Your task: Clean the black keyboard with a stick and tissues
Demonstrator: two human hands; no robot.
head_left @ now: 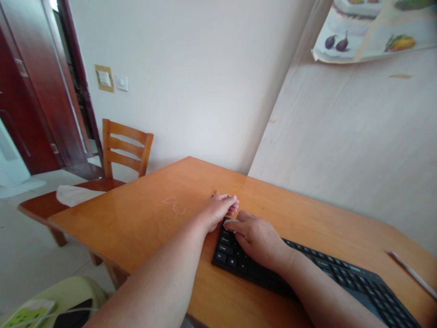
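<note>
A black keyboard [300,269] lies at an angle on the orange wooden table [143,228]. Over its left end is my right hand [259,237], with fingers bent around a small white piece of cloth or tissue [230,224] pressed on the corner keys. My left hand [221,209] rests beside the keyboard's far left corner, its fingers curled together; whether anything is inside them is hidden. Just behind my left hand, a small dark item [215,192] shows partly. To the left, a thin pale string [175,205] lies loosely curved on the tabletop.
A wooden chair [126,146] with a white cloth [78,196] stands at the table's left. A pale pencil-like stick [413,273] lies at the right. Lower left, a light green stool [71,291] holds a power strip and a dark item. Walls border the table's far side.
</note>
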